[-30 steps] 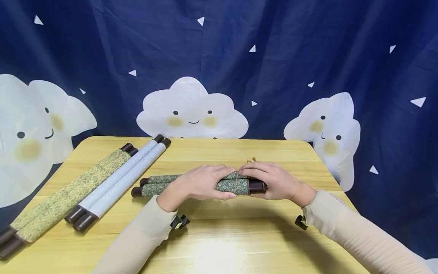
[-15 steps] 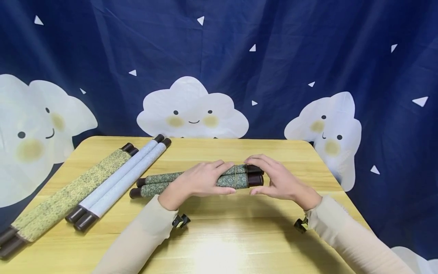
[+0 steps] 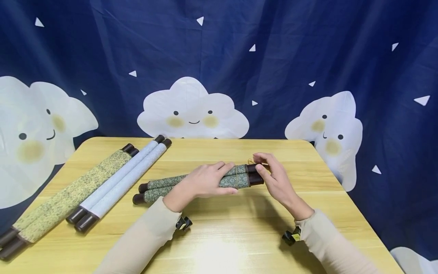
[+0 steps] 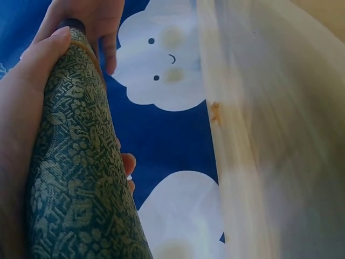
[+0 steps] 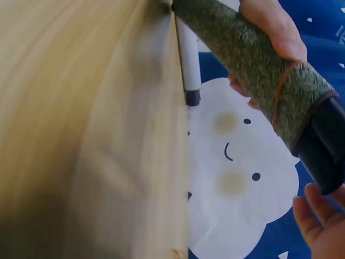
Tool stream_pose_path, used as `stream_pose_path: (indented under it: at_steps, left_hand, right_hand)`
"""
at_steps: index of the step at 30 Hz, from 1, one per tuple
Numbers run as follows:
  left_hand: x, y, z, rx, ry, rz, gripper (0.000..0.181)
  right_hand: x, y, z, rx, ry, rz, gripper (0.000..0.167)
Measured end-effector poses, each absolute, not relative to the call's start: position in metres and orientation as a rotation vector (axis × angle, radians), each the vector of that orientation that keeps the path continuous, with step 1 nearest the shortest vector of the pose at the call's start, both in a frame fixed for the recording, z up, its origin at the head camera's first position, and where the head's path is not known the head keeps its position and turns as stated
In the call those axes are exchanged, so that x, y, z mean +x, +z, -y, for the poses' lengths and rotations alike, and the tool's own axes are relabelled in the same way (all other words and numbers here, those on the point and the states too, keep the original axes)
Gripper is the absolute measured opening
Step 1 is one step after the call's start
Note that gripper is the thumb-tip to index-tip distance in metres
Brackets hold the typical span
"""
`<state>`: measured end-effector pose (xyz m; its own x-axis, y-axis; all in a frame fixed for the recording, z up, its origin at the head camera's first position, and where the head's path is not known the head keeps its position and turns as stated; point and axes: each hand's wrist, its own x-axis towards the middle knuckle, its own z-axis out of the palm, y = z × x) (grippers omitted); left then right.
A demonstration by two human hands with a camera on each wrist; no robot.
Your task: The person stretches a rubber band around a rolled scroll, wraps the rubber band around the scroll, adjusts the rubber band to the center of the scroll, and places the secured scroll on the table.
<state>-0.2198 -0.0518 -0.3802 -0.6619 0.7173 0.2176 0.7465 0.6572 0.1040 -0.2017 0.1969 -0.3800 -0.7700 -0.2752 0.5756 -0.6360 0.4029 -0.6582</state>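
A green patterned double scroll (image 3: 242, 181) with dark end knobs lies slanted in the head view, a thin cord looped round it near its right end. My left hand (image 3: 202, 180) grips it around the middle, thumb on the near side. At the right end knobs my right hand (image 3: 278, 182) stands with fingers spread and bent a little, holding nothing; whether a fingertip touches the knobs I cannot tell. The right wrist view shows the cord (image 5: 279, 97) round the scroll and both dark knobs (image 5: 323, 145) above the right fingers.
On the left of the wooden table (image 3: 219, 224) lie a pale blue double scroll (image 3: 126, 180) and a yellow patterned one (image 3: 73, 194), side by side and slanted. A blue curtain (image 3: 219, 45) with white clouds hangs behind the table.
My right hand has drawn back from the cord to the end knobs and turned more upright. The green scroll's left end has shifted slightly nearer and right, with my left hand still gripping it.
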Motion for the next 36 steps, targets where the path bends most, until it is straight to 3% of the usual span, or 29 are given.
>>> stream_pose_path:
  at_steps: [8, 16, 20, 29, 36]
  left_hand:
    - [-0.220, -0.387, 0.048, -1.180, -0.262, 2.710, 0.090]
    - [-0.221, -0.395, 0.044, -1.164, -0.171, 2.580, 0.089]
    - [-0.220, -0.396, 0.042, -1.154, -0.148, 2.622, 0.088]
    - [-0.219, -0.402, 0.037, -1.127, -0.047, 2.645, 0.090]
    - [-0.218, -0.408, 0.034, -1.106, -0.037, 2.677, 0.091]
  right_hand:
    - [-0.198, -0.387, -0.187, 0.506, 1.429, 2.406, 0.029]
    - [-0.200, -0.384, -0.180, 0.247, 1.698, 2.499, 0.055]
    - [-0.202, -0.385, -0.178, 0.174, 1.773, 2.520, 0.059]
    - [-0.211, -0.397, -0.179, -0.013, 1.656, 2.654, 0.056]
    - [-0.213, -0.407, -0.179, -0.015, 1.455, 2.724, 0.056]
